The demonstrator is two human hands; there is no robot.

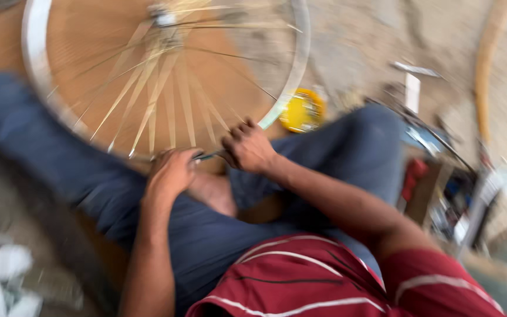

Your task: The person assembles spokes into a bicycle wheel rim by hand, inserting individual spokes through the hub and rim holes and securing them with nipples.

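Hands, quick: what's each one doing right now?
Left hand: closed on the bicycle wheel rim at its near edge.
Right hand: closed on a slim dark tool; picture blurred.

Seated on ground, legs in blue trousers point(335, 147) spread, red striped shirt point(324, 276) at bottom edge. Bicycle wheel point(289, 76) with silver rim and thin spokes resting ahead over the lap; frame motion-blurred. Left hand point(171, 173) closed at the rim's near edge. Right hand point(249, 147) just beside it, gripping a slim metal tool point(209, 155) that spans between both hands. Yellow round container point(302, 110) beyond the rim on sandy ground. Cluttered toolbox point(453, 194) to the right. White cloth point(1, 276) lower left.
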